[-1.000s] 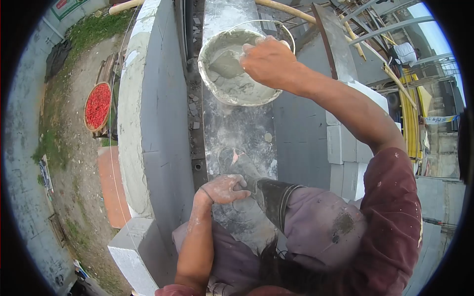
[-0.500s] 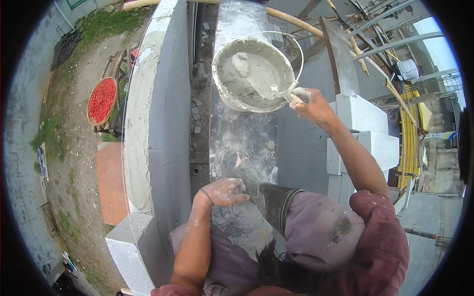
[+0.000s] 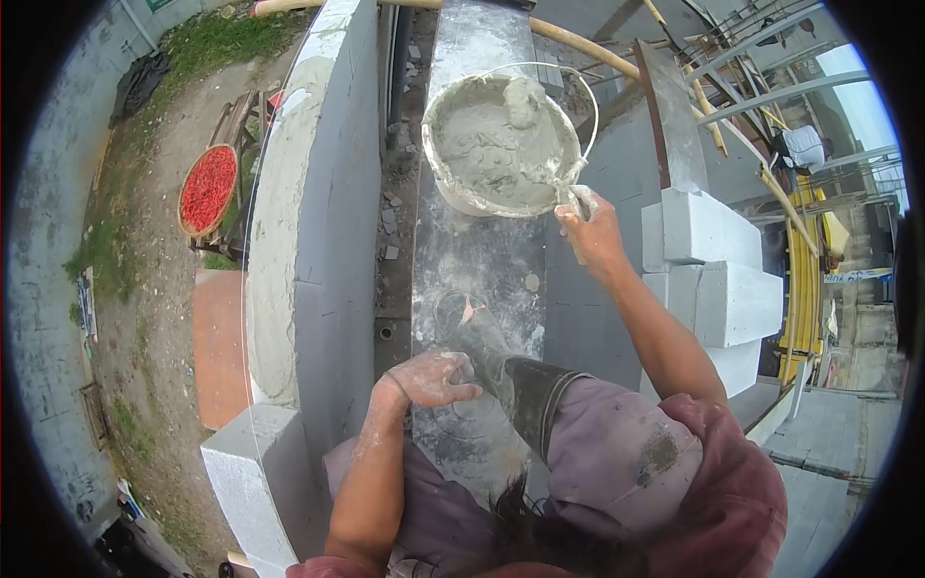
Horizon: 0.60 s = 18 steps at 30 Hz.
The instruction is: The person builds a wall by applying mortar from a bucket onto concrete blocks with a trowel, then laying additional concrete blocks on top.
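Observation:
My right hand (image 3: 590, 231) is closed around the handle of a trowel (image 3: 565, 196) at the near right rim of a bucket (image 3: 466, 200). The trowel's blade is hidden in the wet grey mortar (image 3: 482, 135), which has a lump at its far side. Lower down, my left hand (image 3: 432, 379), dusted with dried mortar, hangs beside my dark boot (image 3: 525, 400). Its fingers are loosely bent and apart, and I see nothing held in them. The bucket stands on a mortar-stained plank (image 3: 477, 260).
To the left runs a block wall (image 3: 332, 193) topped with mortar (image 3: 275, 250), with a white block (image 3: 255, 453) at its near end and a string along it. Stacked blocks (image 3: 718, 279) stand right. Red chillies (image 3: 208, 191) fill a basket below. A person (image 3: 805, 146) is far right.
My right hand and the trowel have shifted slightly, and the trowel has worked through the mortar. The lump of mortar now sits farther right in the bucket. My left hand stays almost still.

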Each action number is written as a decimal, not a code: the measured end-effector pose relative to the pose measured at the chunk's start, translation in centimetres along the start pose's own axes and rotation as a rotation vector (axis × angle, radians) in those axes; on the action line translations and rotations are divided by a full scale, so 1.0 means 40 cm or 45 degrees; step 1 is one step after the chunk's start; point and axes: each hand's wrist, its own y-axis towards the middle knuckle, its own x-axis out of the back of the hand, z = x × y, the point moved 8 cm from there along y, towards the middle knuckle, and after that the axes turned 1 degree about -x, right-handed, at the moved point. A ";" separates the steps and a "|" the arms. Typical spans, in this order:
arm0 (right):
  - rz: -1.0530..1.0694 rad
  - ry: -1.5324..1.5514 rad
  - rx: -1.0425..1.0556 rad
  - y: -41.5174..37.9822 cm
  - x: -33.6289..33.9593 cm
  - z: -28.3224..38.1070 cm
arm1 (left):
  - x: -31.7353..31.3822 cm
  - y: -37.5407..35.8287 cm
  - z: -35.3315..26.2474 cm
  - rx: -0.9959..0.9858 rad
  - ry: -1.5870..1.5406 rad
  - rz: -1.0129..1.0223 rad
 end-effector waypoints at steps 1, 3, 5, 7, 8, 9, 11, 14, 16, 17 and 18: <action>-0.063 -0.166 -0.080 -0.010 0.011 0.016 | 0.001 -0.008 -0.009 0.020 0.014 0.004; -0.070 -0.214 -0.112 -0.032 0.013 0.056 | -0.003 -0.011 -0.008 0.060 0.010 -0.005; -0.091 -0.395 -0.066 -0.026 0.018 0.062 | -0.020 -0.012 -0.014 -0.021 0.076 -0.018; -0.050 -0.550 0.072 -0.012 0.025 0.061 | -0.044 -0.010 -0.038 -0.077 0.047 -0.004; 0.004 -0.569 0.131 -0.023 0.010 0.077 | -0.054 -0.008 -0.053 -0.119 0.054 -0.026; 0.072 -0.585 0.107 -0.040 -0.010 0.095 | -0.071 -0.004 -0.069 -0.153 0.055 -0.050; 0.214 -0.570 0.098 -0.076 -0.092 0.112 | -0.120 0.023 -0.080 -0.105 0.192 0.106; 0.334 -0.682 0.361 -0.127 -0.203 0.156 | -0.192 0.083 -0.051 -0.010 0.203 0.169; 0.807 -0.713 0.155 -0.203 -0.367 0.149 | -0.230 0.112 -0.028 0.074 0.178 0.300; 0.910 -0.711 0.242 -0.233 -0.431 0.142 | -0.251 0.129 -0.007 0.093 0.198 0.328; 1.014 -0.706 0.327 -0.266 -0.501 0.117 | -0.258 0.133 0.005 0.096 0.192 0.329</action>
